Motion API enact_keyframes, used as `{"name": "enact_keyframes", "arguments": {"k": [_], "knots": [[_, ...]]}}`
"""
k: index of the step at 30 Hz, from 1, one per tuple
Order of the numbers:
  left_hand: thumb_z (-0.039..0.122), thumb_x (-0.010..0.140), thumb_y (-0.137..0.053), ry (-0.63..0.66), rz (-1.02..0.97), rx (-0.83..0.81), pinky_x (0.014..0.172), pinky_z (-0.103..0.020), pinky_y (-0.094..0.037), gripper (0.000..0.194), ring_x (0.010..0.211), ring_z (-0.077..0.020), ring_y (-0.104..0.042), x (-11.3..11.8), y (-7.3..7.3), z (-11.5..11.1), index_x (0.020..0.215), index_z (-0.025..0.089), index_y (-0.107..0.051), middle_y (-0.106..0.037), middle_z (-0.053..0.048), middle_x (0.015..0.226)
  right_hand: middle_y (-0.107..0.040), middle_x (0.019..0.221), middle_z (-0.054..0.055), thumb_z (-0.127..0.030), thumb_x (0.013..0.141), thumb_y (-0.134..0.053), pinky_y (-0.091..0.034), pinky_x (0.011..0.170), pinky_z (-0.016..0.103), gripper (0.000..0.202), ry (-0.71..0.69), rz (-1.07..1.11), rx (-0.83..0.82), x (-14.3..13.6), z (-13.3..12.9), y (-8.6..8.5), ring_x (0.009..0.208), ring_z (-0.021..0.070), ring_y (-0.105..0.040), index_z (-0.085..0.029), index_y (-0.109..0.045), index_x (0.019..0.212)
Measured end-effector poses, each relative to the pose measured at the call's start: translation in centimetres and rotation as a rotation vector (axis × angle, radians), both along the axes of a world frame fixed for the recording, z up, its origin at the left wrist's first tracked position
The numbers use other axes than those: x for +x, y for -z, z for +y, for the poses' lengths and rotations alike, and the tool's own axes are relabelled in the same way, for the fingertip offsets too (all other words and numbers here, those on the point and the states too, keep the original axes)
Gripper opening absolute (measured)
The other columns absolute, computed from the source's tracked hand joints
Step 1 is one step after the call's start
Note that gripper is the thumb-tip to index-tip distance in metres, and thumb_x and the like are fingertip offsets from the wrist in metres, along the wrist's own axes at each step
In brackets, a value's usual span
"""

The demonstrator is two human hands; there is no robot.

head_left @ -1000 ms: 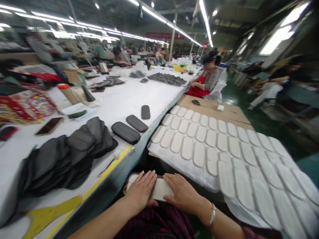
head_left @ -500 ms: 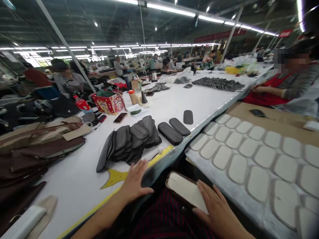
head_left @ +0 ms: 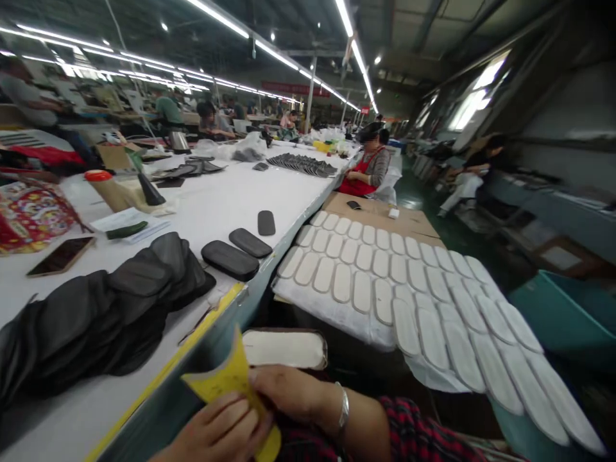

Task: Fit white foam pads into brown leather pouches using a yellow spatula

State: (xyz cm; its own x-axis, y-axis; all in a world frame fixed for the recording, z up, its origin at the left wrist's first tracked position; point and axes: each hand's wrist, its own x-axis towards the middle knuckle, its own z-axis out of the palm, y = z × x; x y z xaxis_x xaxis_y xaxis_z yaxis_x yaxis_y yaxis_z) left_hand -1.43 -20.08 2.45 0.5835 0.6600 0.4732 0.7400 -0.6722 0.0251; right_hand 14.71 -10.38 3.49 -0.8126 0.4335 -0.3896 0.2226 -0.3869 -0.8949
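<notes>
In front of my body, my left hand is closed round a curved yellow sheet piece with pointed corners. My right hand, a silver bangle on its wrist, has its fingers bent against the right edge of the same piece, partly hidden behind it. Just beyond my right hand lies a dark-edged oblong pad with a white face. On the table to the left is a heap of dark grey oblong pads. Several single ones, such as a thick dark pad, lie near the table edge.
Rows of white-faced oblong pieces cover the surface to the right. A phone, a dark cone and a red patterned basket stand on the white table. A co-worker in red sits farther back.
The yellow piece has left the table and is now in my hands. My right hand has moved off the white-faced pad to the yellow piece. The view has swung right.
</notes>
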Motion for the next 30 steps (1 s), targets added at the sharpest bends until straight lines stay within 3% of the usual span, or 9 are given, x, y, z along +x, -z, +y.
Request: {"name": "enact_keyframes", "arguments": {"k": [2,5,7,9,11,14,16,22,30], "knots": [[0.011,0.085,-0.038,0.296,0.017,-0.028,0.096,-0.031,-0.046,0.043,0.096,-0.0163,-0.062,3.5,-2.0,3.6,0.123,0.025,-0.051,-0.071,-0.001,0.096,-0.062,0.079,0.003,-0.039,0.085,-0.046,-0.046,0.070,0.027,0.028,0.110,0.045,0.018,1.4,1.1,-1.0,0.072,0.0141,-0.058,-0.015,-0.060,0.088],[0.011,0.085,-0.040,0.478,0.020,-0.062,0.104,-0.035,-0.038,0.043,0.109,-0.0165,-0.056,6.0,-2.5,8.0,0.125,0.025,-0.048,-0.066,-0.002,0.109,-0.062,0.084,0.003,-0.038,0.084,-0.048,-0.046,0.072,0.026,0.026,0.331,0.089,0.119,6.1,3.5,-2.2,0.073,0.0128,-0.057,-0.015,-0.057,0.092],[0.028,0.085,-0.049,0.385,-0.003,-0.121,0.109,-0.044,-0.028,0.050,0.122,-0.0212,-0.044,6.3,-1.2,10.4,0.133,0.025,-0.037,-0.056,-0.006,0.126,-0.062,0.085,0.003,-0.039,0.088,-0.040,-0.047,0.062,0.024,0.028,0.397,-0.074,0.283,10.0,5.2,-2.0,0.066,0.0115,-0.057,-0.017,-0.052,0.101],[0.057,0.070,-0.059,0.131,-0.025,-0.272,0.108,-0.053,-0.022,0.086,0.131,-0.0306,-0.029,6.3,0.7,12.4,0.139,0.017,-0.026,-0.039,-0.015,0.139,-0.061,0.078,0.003,-0.038,0.093,-0.026,-0.044,0.046,0.022,0.034,0.328,-0.482,0.535,13.3,6.6,-0.8,0.050,0.0106,-0.054,-0.017,-0.050,0.102],[0.072,0.048,-0.064,-0.085,0.017,-0.500,0.107,-0.057,-0.019,0.118,0.133,-0.0369,-0.021,6.4,2.6,13.8,0.139,0.008,-0.024,-0.027,-0.022,0.143,-0.061,0.074,0.005,-0.037,0.094,-0.020,-0.042,0.045,0.024,0.041,0.207,-0.750,0.747,15.0,7.7,1.0,0.049,0.0120,-0.055,-0.016,-0.055,0.092],[0.068,0.041,-0.068,-0.138,0.136,-0.767,0.108,-0.053,-0.016,0.121,0.133,-0.0347,-0.021,7.0,4.1,14.7,0.137,0.008,-0.028,-0.023,-0.022,0.144,-0.064,0.072,0.008,-0.039,0.093,-0.028,-0.045,0.057,0.030,0.044,0.087,-0.848,0.893,14.4,9.0,3.3,0.062,0.0182,-0.061,-0.016,-0.060,0.075],[0.062,0.044,-0.070,-0.143,0.133,-0.822,0.109,-0.050,-0.016,0.114,0.133,-0.0325,-0.022,7.4,4.1,14.9,0.137,0.009,-0.029,-0.024,-0.021,0.144,-0.065,0.073,0.009,-0.043,0.092,-0.030,-0.044,0.065,0.034,0.046,0.029,-0.879,0.974,13.0,9.8,4.2,0.071,0.0218,-0.062,-0.016,-0.062,0.074],[0.053,0.043,-0.073,-0.182,0.058,-0.800,0.108,-0.047,-0.020,0.119,0.136,-0.0322,-0.014,8.0,3.9,15.1,0.140,0.009,-0.020,-0.008,-0.019,0.148,-0.068,0.083,0.010,-0.047,0.094,-0.021,-0.042,0.071,0.031,0.054,-0.027,-0.935,1.153,10.7,11.4,4.2,0.081,0.0215,-0.062,-0.017,-0.065,0.081],[0.051,0.047,-0.072,-0.171,0.038,-0.802,0.109,-0.046,-0.021,0.107,0.132,-0.0318,-0.027,7.9,4.7,14.9,0.135,0.006,-0.031,-0.030,-0.021,0.143,-0.068,0.081,0.005,-0.045,0.095,-0.019,-0.041,0.068,0.025,0.052,-0.112,-0.911,1.222,10.8,11.1,5.0,0.078,0.0168,-0.063,-0.020,-0.064,0.084]]}}
